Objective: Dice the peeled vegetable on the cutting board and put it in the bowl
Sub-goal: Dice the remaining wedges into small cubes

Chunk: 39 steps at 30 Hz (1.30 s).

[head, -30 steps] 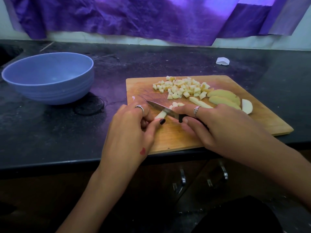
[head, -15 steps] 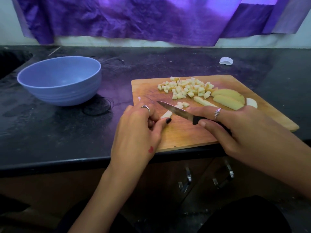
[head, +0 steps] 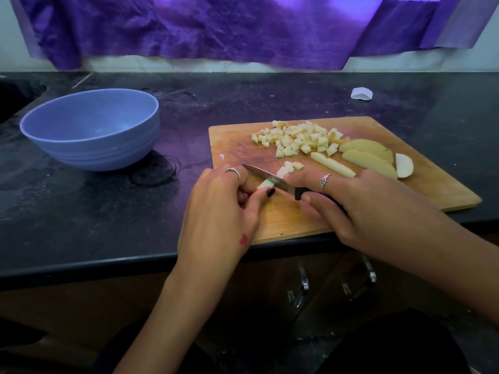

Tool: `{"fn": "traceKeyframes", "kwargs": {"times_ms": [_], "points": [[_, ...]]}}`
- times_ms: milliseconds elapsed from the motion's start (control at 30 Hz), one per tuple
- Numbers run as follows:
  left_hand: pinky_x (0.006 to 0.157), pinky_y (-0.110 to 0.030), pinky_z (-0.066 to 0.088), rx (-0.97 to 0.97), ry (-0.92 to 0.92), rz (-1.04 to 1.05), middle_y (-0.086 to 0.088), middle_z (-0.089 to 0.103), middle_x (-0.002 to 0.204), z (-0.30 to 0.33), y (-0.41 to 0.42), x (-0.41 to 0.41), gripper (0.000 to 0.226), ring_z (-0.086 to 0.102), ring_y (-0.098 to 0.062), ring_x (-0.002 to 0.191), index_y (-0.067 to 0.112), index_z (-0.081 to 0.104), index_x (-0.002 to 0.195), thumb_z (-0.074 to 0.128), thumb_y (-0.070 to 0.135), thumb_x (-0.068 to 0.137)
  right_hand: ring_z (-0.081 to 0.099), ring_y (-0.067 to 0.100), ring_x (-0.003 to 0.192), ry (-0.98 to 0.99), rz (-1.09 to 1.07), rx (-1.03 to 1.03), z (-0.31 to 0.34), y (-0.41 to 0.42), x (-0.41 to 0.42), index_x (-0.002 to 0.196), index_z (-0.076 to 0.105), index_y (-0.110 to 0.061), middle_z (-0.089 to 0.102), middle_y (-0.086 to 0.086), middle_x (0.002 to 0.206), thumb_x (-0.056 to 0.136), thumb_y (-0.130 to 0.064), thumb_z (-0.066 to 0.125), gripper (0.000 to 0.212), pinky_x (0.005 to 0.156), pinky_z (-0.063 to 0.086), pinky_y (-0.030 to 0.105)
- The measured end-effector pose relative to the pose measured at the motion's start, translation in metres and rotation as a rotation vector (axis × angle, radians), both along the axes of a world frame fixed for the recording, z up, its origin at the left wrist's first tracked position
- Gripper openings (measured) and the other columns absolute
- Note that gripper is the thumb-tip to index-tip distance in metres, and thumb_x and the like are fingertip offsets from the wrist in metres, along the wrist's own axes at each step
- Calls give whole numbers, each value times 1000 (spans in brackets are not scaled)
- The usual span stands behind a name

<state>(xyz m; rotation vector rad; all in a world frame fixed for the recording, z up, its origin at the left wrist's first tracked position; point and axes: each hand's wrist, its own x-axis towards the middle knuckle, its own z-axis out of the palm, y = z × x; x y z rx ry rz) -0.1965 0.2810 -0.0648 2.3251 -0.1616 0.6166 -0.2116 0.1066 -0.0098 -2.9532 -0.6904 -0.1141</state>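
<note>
Left hand (head: pixel 218 209) pinches a potato strip (head: pixel 266 183); right hand (head: pixel 359 206) grips the knife (head: pixel 270 179); diced pile (head: pixel 297 139) and slices (head: pixel 370 155) lie behind on the cutting board (head: pixel 297 220); blue bowl (head: pixel 91 128) well left.

A dark speckled worktop (head: pixel 81 217) spans the frame — purple cloth (head: pixel 216 25) hangs across the pale wall (head: pixel 189 63) above. Metal cabinet handles (head: pixel 303 286) show at lower centre.

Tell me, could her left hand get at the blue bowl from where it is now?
Probably yes. The bowl stands on the counter to the left of the left hand, with only bare counter between them. But its fingers now pinch a vegetable strip, so it would have to let go first.
</note>
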Motion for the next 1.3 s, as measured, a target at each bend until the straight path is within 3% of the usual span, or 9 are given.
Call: {"fn": "traceKeyframes", "kwargs": {"times_ms": [200, 333, 467, 633, 800, 1000, 1100, 1200, 1300], "points": [[66, -14, 30, -16, 0, 8, 10, 52, 63, 1, 1, -1, 27, 49, -12, 71, 21, 56, 62, 73, 32, 80, 49, 3, 55, -14, -3, 6, 1, -14, -17, 134, 29, -58, 54, -15, 66, 79, -58, 3, 61, 49, 38, 17], [67, -24, 43, -26, 27, 0, 11, 55, 66, 1, 2, -3, 25, 53, -14, 75, 19, 64, 69, 72, 39, 80, 50, 7, 46, -14, -44, 140, -2, -16, -17, 125, 53, -45, 59, -5, 57, 81, -59, 13, 62, 45, 42, 24], [72, -35, 49, -42, 36, -26, 12, 58, 72, 2, 4, -5, 16, 56, -16, 79, 18, 68, 75, 72, 32, 80, 49, 6, 44, -1, -21, 143, -5, -12, -15, 128, 47, -51, 56, -7, 54, 83, -59, 17, 55, 44, 43, 27], [73, -30, 48, -40, 45, -32, 10, 62, 73, 3, 5, -3, 11, 57, -13, 79, 19, 69, 74, 71, 28, 82, 48, 5, 51, 1, -18, 110, -3, -3, -8, 126, 48, -49, 54, -11, 61, 83, -60, 15, 55, 47, 35, 21], [73, -27, 46, -46, 47, -23, 8, 63, 72, 2, 4, -3, 13, 57, -14, 77, 18, 69, 72, 71, 26, 82, 36, 2, 53, -14, 8, 34, -1, 9, 2, 135, 33, -51, 37, -16, 62, 97, -48, 28, 39, 48, 27, 20], [69, -28, 46, -52, 68, -4, 9, 62, 72, 3, 2, -2, 14, 56, -14, 77, 19, 67, 71, 72, 28, 82, 46, 3, 63, -23, 14, -43, -6, 1, -17, 139, 2, -58, 51, -14, 78, 86, -56, 2, 53, 54, 38, 16], [68, -23, 43, -53, 60, -8, 8, 62, 72, 4, 3, -3, 16, 56, -13, 76, 18, 66, 70, 72, 27, 81, 53, 6, 60, -61, 4, -6, -6, -11, -25, 136, 18, -60, 58, -12, 70, 78, -59, -1, 61, 49, 39, 16], [71, -24, 44, -23, 72, -5, 8, 61, 74, 4, 4, -5, 14, 56, -13, 78, 17, 69, 76, 71, 29, 82, 52, 7, 54, -85, -38, 72, -6, -15, -23, 123, 51, -45, 57, -10, 63, 77, -60, 4, 68, 48, 38, 18], [72, -25, 45, -31, 71, -22, 11, 60, 78, 5, 5, -8, 9, 56, -11, 80, 20, 70, 79, 71, 28, 83, 52, 7, 52, -75, -50, 109, -8, -11, -22, 119, 57, -38, 58, -7, 60, 79, -60, 8, 67, 48, 39, 20]]}}
